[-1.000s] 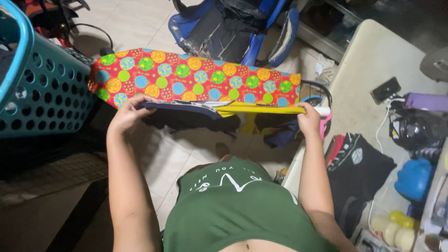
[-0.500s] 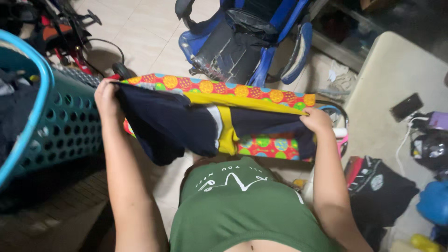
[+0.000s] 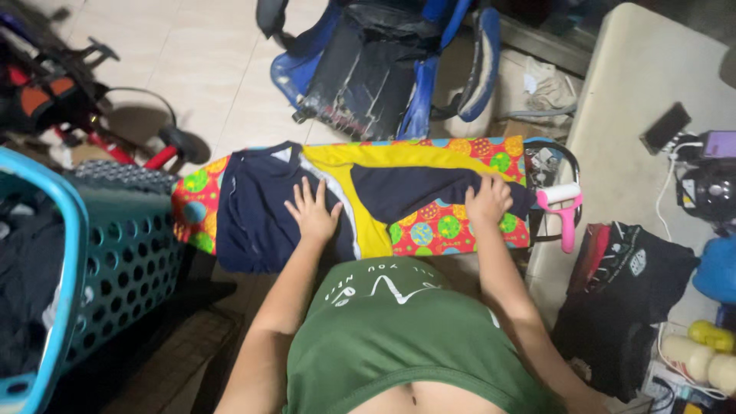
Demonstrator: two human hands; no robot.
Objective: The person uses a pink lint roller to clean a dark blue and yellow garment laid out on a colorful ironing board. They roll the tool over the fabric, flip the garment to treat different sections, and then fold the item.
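Observation:
A navy and yellow shirt [image 3: 261, 207] lies spread on an ironing board [image 3: 452, 230] whose cover is red with coloured circles. My left hand [image 3: 313, 210] rests flat on the shirt's navy body, fingers apart. My right hand [image 3: 487, 201] presses flat on the navy sleeve near the board's right end. Neither hand grips the cloth.
A teal laundry basket [image 3: 115, 261] with dark clothes stands at the left. A blue chair [image 3: 399, 61] stands beyond the board. At the right, a white table [image 3: 636, 100] carries a phone [image 3: 664, 128], and folded black clothes [image 3: 621, 299] lie near it. A pink-handled iron rest [image 3: 566, 207] sticks out from the board's end.
The shirt was held up in both hands above the board; it now lies flat on the board, and both hands have let go and rest open on it.

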